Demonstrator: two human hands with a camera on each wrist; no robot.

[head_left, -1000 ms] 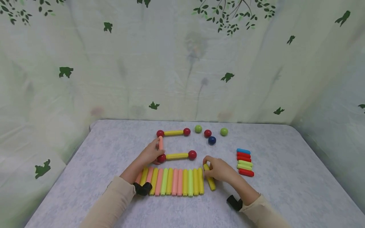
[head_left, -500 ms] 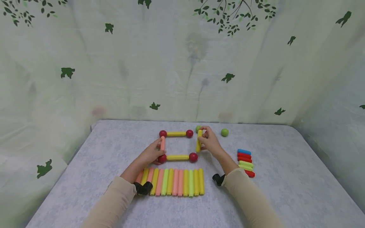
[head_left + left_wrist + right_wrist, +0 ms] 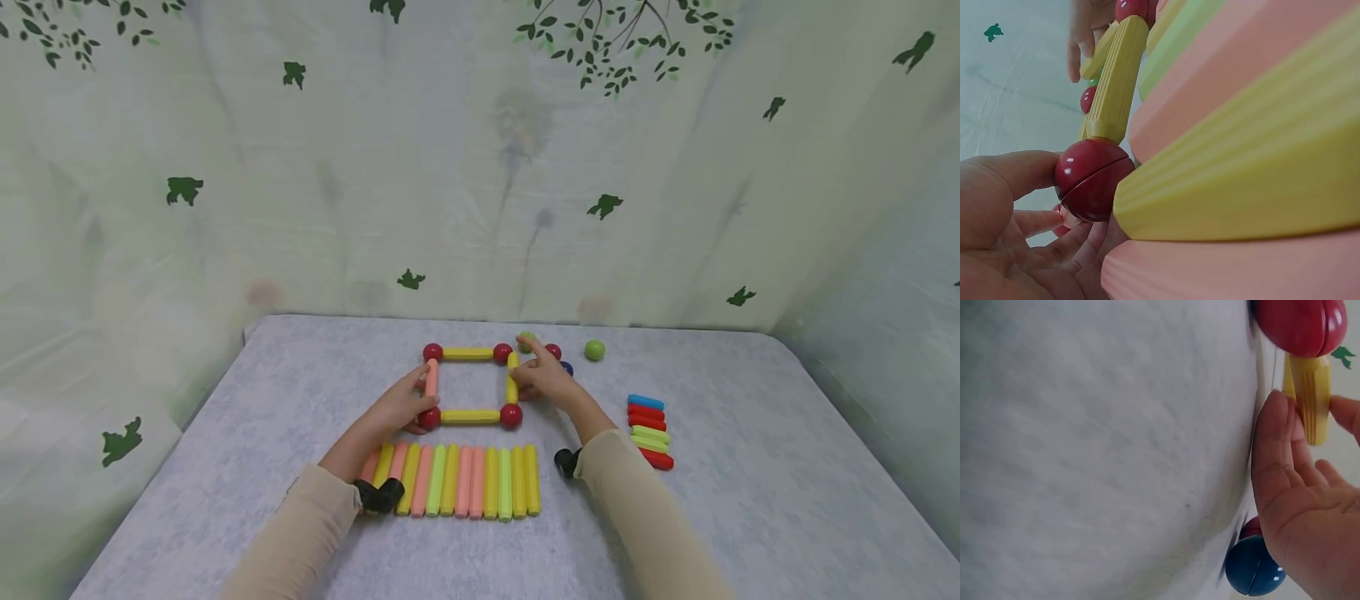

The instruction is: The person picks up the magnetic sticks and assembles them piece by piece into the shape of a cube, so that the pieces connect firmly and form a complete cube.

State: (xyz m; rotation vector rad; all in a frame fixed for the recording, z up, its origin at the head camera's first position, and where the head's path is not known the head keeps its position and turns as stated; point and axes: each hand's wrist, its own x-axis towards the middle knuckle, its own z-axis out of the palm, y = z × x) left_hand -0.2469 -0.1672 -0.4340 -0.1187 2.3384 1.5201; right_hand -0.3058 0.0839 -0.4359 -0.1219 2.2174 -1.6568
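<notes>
Four-sided frame of sticks and red balls lies on the table in the head view. My left hand [image 3: 397, 406] pinches its pink stick [image 3: 432, 379] at the left side, thumb close by the near red ball [image 3: 1094, 178]. On the right side, my right hand [image 3: 547, 377] pinches a yellow stick [image 3: 512, 379] between thumb and fingers, index finger extended. That stick meets the near right red ball [image 3: 511, 416] and reaches close to the far right one [image 3: 503, 353]. More yellow sticks form the near side [image 3: 469, 416] and far side [image 3: 468, 353].
A row of pink, yellow and green sticks [image 3: 477, 483] lies nearest me. Short blue, red and green sticks [image 3: 647, 417] are stacked side by side at right. Loose balls stand behind my right hand: green [image 3: 595, 350], red [image 3: 553, 351] and blue [image 3: 1254, 565], partly hidden.
My right hand has carried the yellow stick from beside the row, forward and left, to the frame's right side. The left hand stays at the pink stick.
</notes>
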